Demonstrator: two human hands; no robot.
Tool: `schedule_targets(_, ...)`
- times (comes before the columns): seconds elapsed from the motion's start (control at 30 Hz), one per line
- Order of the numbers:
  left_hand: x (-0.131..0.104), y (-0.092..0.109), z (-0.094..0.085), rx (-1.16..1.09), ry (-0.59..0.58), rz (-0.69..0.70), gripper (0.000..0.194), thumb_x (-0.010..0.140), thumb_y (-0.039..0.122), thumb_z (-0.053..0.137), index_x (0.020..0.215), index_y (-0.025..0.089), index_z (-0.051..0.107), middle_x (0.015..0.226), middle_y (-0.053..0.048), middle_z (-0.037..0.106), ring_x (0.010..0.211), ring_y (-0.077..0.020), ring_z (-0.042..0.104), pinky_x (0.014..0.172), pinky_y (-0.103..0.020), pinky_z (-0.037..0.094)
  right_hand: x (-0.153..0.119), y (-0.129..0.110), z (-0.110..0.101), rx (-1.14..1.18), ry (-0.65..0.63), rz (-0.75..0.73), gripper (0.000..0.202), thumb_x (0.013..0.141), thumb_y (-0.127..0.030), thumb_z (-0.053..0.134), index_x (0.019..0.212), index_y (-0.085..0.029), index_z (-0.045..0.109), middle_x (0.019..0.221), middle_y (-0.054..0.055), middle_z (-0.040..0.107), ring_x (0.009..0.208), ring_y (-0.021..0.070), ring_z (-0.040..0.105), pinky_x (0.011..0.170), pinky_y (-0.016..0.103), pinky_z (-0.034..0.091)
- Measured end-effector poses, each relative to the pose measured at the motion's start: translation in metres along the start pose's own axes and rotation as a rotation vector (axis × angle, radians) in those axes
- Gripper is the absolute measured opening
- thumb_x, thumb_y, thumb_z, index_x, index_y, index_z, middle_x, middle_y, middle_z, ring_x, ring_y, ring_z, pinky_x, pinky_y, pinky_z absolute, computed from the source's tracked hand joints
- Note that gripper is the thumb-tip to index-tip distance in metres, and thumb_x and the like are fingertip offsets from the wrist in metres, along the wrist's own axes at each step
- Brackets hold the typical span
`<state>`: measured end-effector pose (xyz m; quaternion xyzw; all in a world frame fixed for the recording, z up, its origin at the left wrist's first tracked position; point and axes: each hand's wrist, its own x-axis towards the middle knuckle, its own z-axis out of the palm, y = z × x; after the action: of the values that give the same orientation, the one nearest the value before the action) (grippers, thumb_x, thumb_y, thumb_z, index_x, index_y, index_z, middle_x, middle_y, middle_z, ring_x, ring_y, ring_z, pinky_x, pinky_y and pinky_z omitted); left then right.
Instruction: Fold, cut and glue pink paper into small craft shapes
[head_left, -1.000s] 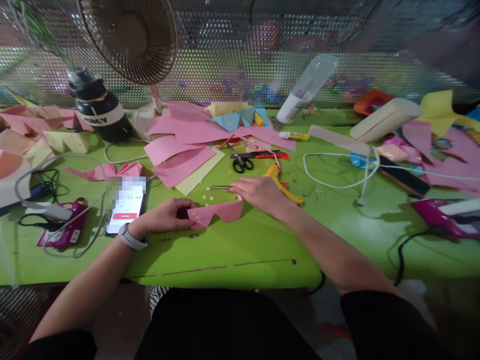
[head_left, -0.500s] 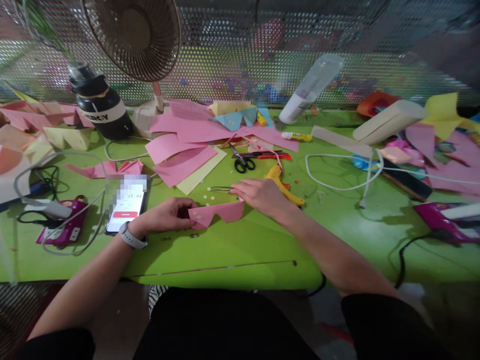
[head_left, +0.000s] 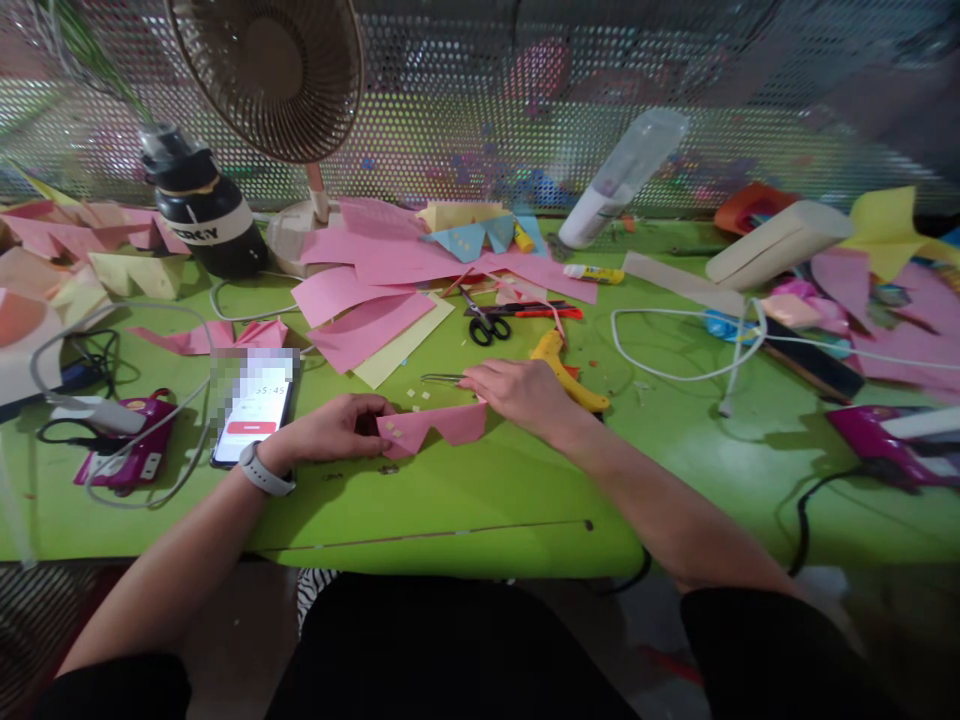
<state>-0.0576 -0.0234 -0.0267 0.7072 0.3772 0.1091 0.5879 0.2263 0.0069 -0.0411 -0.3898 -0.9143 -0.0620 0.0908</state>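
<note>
My left hand point(head_left: 349, 428) pinches the left end of a pink paper strip point(head_left: 459, 425) with notches cut in its lower edge. Small yellow paper squares point(head_left: 397, 432) sit on the strip close to my left fingertips. My right hand point(head_left: 514, 393) is closed on metal tweezers point(head_left: 442, 378), whose tips point left above the strip. It also meets the strip's right end; whether it grips the paper there I cannot tell. Several loose yellow squares point(head_left: 426, 394) lie on the green table just below the tweezer tips.
Black scissors point(head_left: 489, 328), a yellow glue gun point(head_left: 568, 375) and a glue stick point(head_left: 592, 273) lie beyond my right hand. A phone point(head_left: 253, 410) is beside my left wrist. Pink sheets point(head_left: 375, 325), a black bottle point(head_left: 206, 215) and a fan point(head_left: 274, 70) stand farther back.
The yellow square that lay at the tweezer tips no longer shows there. Both hands and the pink strip have stayed almost still.
</note>
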Motion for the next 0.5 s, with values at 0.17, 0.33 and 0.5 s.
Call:
schedule_targets(0.17,0.0,0.0,0.0,-0.018,0.003,-0.018,0.04,0.08,0.04,0.071,0.105,0.011,0.062,0.088,-0.005,0.066,0.071,-0.0128,0.059,0.059,-0.024,0.045,-0.001,0.006,-0.007,0.102,-0.033,0.025,0.04,0.102,-0.036,0.04,0.088,-0.015,0.071,0.075,0.005,0.071,0.059,0.0122,0.058,0.053,0.024,0.032)
schedule_targets(0.33,-0.001,0.003,0.001,-0.04,-0.016,-0.054,0.042,0.08,0.042,0.072,0.106,0.011,0.06,0.09,-0.007,0.067,0.073,-0.0134,0.059,0.06,-0.024,0.045,-0.005,0.012,-0.021,0.145,-0.095,0.002,0.037,0.101,-0.037,0.043,0.094,-0.017,0.074,0.086,0.006,0.074,0.065,0.0136,0.061,0.058,0.026,0.037)
schedule_targets(0.5,-0.001,0.004,0.002,-0.057,-0.015,-0.055,0.042,0.079,0.042,0.073,0.105,0.012,0.061,0.088,-0.005,0.067,0.071,-0.0128,0.059,0.059,-0.024,0.045,-0.006,0.012,-0.021,0.135,-0.144,-0.021,0.04,0.102,-0.038,0.04,0.096,-0.017,0.074,0.083,0.006,0.073,0.063,0.013,0.059,0.057,0.025,0.035)
